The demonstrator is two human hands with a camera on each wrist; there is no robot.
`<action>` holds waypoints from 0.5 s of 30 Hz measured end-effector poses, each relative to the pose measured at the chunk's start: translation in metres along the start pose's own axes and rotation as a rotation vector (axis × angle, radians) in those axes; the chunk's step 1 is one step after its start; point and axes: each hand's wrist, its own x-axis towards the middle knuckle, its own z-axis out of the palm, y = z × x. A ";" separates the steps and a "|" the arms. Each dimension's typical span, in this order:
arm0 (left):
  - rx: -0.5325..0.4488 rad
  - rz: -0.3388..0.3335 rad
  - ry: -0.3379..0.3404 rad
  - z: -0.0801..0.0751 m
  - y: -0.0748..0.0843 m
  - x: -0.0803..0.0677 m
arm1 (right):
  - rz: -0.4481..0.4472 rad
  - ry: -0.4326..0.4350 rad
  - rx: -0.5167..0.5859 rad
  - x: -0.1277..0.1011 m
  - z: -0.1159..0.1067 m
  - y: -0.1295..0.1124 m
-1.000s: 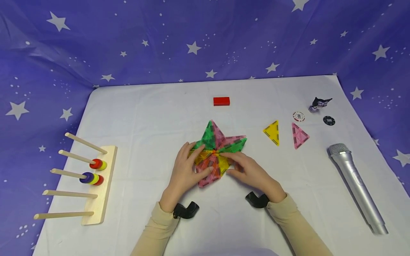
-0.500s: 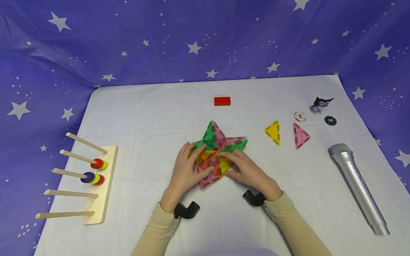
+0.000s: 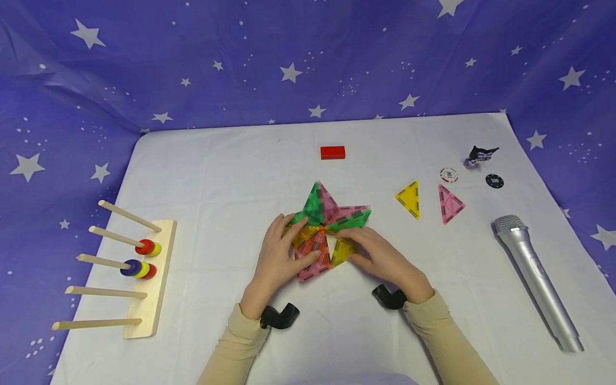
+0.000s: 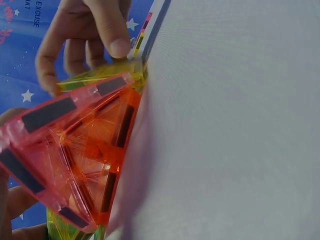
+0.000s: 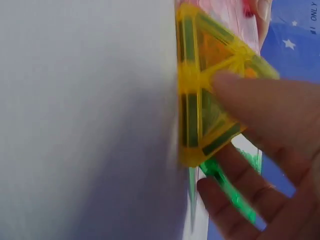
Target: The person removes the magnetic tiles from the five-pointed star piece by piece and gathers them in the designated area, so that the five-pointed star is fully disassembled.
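A star of translucent magnetic triangle tiles (image 3: 332,211) lies flat on the white table (image 3: 216,176). My left hand (image 3: 279,256) rests with straight fingers on the star's left side, over the pink and orange tiles (image 3: 315,256) (image 4: 75,150). My right hand (image 3: 382,259) pinches a yellow triangle tile (image 3: 340,250) (image 5: 200,100) at the star's lower right, thumb on its face and fingers beneath. A narrow gap separates this tile from the orange one. A green tile (image 5: 232,197) shows between my right fingers (image 5: 235,215).
A red block (image 3: 333,152) lies behind the star. To the right are a loose yellow triangle (image 3: 410,199), a pink triangle (image 3: 449,203), two poker chips (image 3: 448,175), a small dark figure (image 3: 481,155) and a silver microphone (image 3: 536,280). A wooden peg rack (image 3: 146,289) with rings stands at the left.
My right hand has shifted slightly right and toward me, drawing the yellow tile off the orange one so a gap opened. The left hand has stayed put.
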 end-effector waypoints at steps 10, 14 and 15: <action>0.001 -0.009 -0.011 0.000 -0.001 0.000 | 0.034 -0.050 0.200 -0.006 -0.011 0.007; 0.000 0.001 -0.007 -0.001 -0.001 0.000 | -0.001 0.007 0.365 -0.008 -0.021 0.009; 0.000 0.001 -0.008 -0.001 -0.001 0.000 | -0.007 0.034 0.406 -0.007 -0.025 0.010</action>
